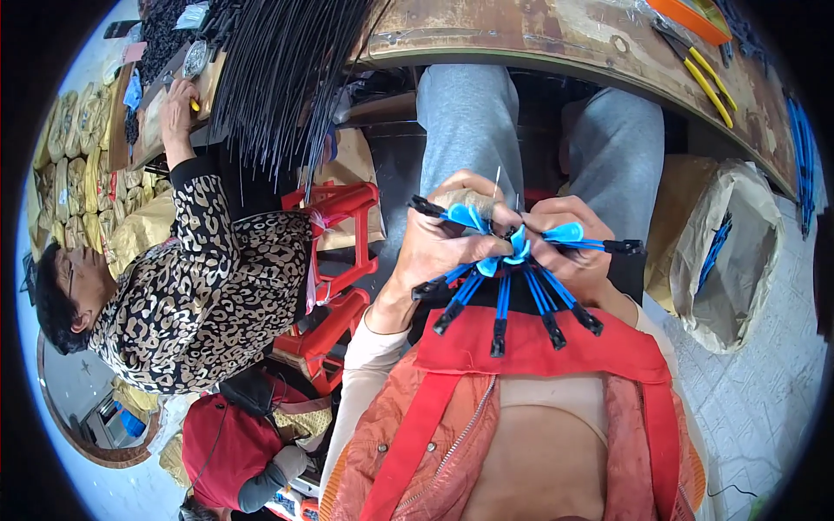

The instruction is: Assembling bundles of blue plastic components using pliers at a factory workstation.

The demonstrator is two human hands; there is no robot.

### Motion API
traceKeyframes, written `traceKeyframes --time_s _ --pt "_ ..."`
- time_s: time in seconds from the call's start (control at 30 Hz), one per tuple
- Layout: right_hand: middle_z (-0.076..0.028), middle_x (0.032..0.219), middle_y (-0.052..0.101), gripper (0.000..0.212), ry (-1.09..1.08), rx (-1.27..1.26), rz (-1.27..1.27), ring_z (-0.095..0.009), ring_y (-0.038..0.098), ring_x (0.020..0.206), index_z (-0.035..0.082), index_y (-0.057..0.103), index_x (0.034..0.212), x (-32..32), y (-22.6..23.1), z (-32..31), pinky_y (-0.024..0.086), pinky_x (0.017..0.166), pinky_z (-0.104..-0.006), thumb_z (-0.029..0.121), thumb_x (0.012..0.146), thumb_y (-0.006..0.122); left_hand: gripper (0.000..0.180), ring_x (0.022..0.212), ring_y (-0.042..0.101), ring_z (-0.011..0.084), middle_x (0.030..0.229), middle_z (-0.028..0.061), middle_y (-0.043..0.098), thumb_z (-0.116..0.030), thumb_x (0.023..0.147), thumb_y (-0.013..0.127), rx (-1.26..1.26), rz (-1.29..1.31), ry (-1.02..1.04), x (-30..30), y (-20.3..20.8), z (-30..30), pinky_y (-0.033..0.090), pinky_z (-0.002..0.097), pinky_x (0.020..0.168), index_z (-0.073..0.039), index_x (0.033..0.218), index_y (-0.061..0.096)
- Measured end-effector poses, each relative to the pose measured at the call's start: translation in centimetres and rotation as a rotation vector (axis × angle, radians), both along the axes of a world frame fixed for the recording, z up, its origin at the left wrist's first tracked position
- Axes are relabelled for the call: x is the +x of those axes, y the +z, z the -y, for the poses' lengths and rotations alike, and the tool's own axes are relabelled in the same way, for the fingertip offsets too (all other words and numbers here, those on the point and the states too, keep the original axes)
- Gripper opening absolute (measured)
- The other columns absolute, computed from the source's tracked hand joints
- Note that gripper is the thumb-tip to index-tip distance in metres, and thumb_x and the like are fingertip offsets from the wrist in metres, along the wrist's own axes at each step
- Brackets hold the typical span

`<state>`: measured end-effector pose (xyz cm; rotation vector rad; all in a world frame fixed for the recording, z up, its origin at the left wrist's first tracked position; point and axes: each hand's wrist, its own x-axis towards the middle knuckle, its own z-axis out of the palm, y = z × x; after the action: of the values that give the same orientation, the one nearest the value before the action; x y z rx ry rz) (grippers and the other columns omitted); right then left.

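Note:
In front of my chest my two hands hold a fan-shaped cluster of blue ribs with black end pieces (502, 304). My left hand (443, 239) pinches its centre, where several light-blue rounded tabs meet, with the thumb laid across. My right hand (569, 247) closes on the other side of the centre. One rib points out past each hand, while several spread down toward my red apron (547, 347). A thin metal wire (498, 182) stands up between the hands. The joint at the centre is mostly hidden by my fingers.
The worn wooden table (521, 30) lies beyond my knees, with yellow-handled pliers (714, 87) and an orange tray (692, 19). Long black rods (269, 87) overhang its edge. A co-worker (200, 286) sits left beside red stools (347, 208). A sack (756, 286) holding blue ribs stands right.

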<state>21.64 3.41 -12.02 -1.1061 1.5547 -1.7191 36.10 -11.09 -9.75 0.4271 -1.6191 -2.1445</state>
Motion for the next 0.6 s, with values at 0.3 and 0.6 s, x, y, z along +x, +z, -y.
traceKeyframes --time_s 0.3,0.6 --pt "-0.012 0.084 0.06 0.021 0.445 -0.045 0.296 -0.019 0.059 0.075 -0.001 0.067 0.089 -6.1 2.0 6.4 0.046 0.067 -0.0294 0.017 0.079 0.073 0.029 0.072 0.061 0.0092 0.08 0.0027 0.063 0.004 0.068 0.08 0.245 0.111 -0.019 -3.7 2.6 3.2 0.049 0.0227 0.065 -0.002 0.087 0.059" --pt "-0.006 0.089 0.058 0.026 0.652 -0.005 0.7 -0.015 0.056 0.085 0.001 0.063 0.086 -9.5 4.0 10.9 0.043 0.077 -0.0292 0.026 0.084 0.07 0.015 0.071 0.052 0.0029 0.078 -0.0023 0.062 -0.005 0.085 0.071 0.166 0.232 -0.277 -5.8 5.2 8.9 0.04 0.0196 0.06 0.0 0.099 0.07"
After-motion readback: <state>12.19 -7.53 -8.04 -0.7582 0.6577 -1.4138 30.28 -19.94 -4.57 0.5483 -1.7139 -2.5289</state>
